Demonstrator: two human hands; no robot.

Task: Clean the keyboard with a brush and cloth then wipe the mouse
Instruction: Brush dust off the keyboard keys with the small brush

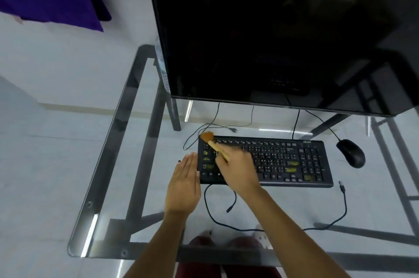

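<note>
On glass desk [118, 119], keyboard [283, 159], mouse [351, 152].

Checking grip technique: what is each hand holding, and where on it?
Right hand grips the brush by its wooden handle; left hand holds nothing.

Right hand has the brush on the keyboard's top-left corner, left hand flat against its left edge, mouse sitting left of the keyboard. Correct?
Not quite: the head view shows the mouse to the right of the keyboard, not left. The rest holds: right hand holds the brush at the top-left corner, left hand flat at the left edge.
</note>
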